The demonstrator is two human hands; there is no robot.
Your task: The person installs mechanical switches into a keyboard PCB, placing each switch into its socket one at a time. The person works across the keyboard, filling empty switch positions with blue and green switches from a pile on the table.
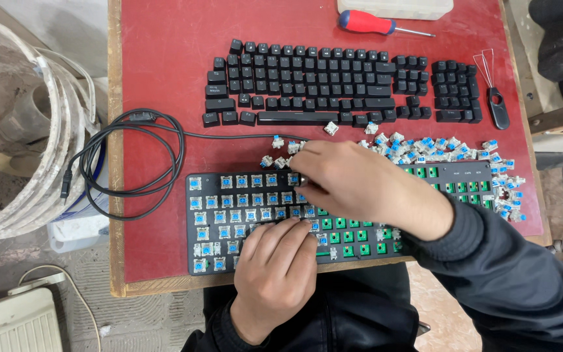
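Matt black plastic keyboard (242,261), probably

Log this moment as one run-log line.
left hand: resting on keyboard base | right hand: over blue switches | loose switches, keycaps: on table

Packages, labels, signs, screens: few in view.

1. Box (395,8), top edge of the surface (158,65), right of centre. Long, low, whitish translucent plastic with rounded corners; only its near side showed, the rest cut off by the frame. It lay just above the red-handled screwdriver (378,24). Contents could not be told.

2. Printed legends on the keyboard (333,215) plate, upper right corner: a short row of small pale marks on black. Too small to tell more.

3. Pale legends on the black keycaps (333,85), laid in rows on the surface above the keyboard.

No signs or screens showed.
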